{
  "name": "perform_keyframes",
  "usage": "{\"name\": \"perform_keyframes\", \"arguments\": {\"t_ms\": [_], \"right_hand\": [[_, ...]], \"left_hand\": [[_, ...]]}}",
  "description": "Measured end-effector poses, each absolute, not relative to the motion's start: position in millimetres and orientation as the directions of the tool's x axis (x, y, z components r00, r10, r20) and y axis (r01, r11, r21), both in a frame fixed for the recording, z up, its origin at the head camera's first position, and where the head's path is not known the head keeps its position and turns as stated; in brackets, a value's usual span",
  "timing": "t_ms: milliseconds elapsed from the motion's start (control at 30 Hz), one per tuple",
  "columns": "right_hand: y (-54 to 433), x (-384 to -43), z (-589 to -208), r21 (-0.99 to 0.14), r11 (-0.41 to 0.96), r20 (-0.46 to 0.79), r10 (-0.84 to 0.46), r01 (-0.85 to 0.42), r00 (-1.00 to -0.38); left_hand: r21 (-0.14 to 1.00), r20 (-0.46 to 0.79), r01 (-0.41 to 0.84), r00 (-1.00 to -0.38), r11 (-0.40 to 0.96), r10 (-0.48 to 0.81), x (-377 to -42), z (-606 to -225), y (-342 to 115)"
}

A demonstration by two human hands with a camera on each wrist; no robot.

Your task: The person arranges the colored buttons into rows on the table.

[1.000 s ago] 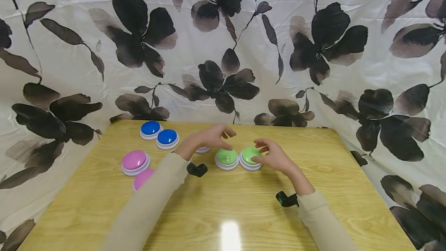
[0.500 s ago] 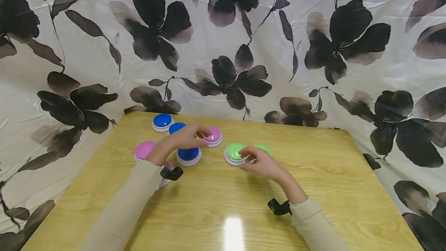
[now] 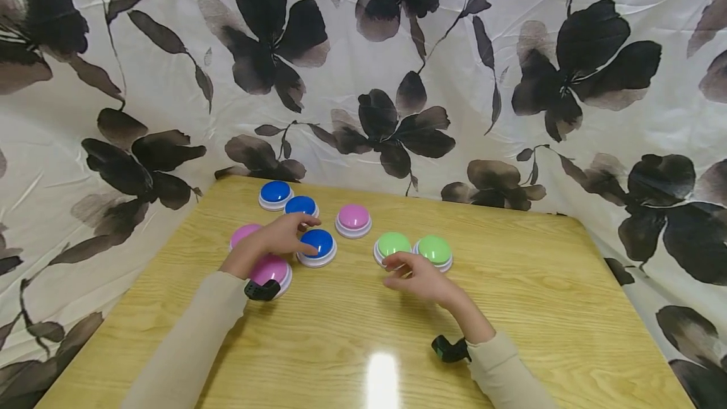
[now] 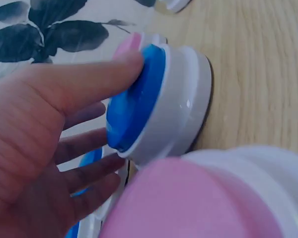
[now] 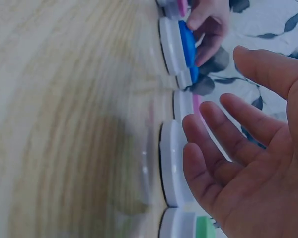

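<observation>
My left hand [image 3: 278,237] is spread over the nearest of three blue push buttons [image 3: 319,240], each a dome on a white base. Its thumb overlaps the blue dome [image 4: 151,84] in the left wrist view, while the fingers extend loosely past the far side; contact is hard to tell. My right hand [image 3: 420,278] hovers just in front of two green buttons [image 3: 436,248], fingers loosely bent and holding nothing. One pink button [image 3: 271,270] lies beneath the left wrist. Another pink button [image 3: 244,232] is partly hidden by the left hand.
A third pink button [image 3: 353,217] stands alone between the blue and green ones. Two more blue buttons [image 3: 276,192] sit toward the back left of the wooden table [image 3: 511,308]. A flowered cloth [image 3: 341,68] hangs behind the table and along its sides.
From near the green buttons, my left hand has moved left, past the lone pink button, to the nearest blue one. My right hand has drawn back slightly toward me. The view has turned a little left.
</observation>
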State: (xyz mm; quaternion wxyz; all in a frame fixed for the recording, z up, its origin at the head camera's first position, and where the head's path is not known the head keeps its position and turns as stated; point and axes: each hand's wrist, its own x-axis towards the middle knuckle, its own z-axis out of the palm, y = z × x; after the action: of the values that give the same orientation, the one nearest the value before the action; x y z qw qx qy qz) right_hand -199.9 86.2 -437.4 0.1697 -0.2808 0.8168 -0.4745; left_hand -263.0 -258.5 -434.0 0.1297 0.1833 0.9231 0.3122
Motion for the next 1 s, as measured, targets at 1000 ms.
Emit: {"name": "perform_keyframes", "arguments": {"t_ms": [1000], "right_hand": [[86,-190,-455,-0.894,0.353,-0.015,-0.641,-0.277,-0.768]], "left_hand": [[0.623,-0.163,0.202,-0.911,0.755,0.378,-248,-441,-242]]}}
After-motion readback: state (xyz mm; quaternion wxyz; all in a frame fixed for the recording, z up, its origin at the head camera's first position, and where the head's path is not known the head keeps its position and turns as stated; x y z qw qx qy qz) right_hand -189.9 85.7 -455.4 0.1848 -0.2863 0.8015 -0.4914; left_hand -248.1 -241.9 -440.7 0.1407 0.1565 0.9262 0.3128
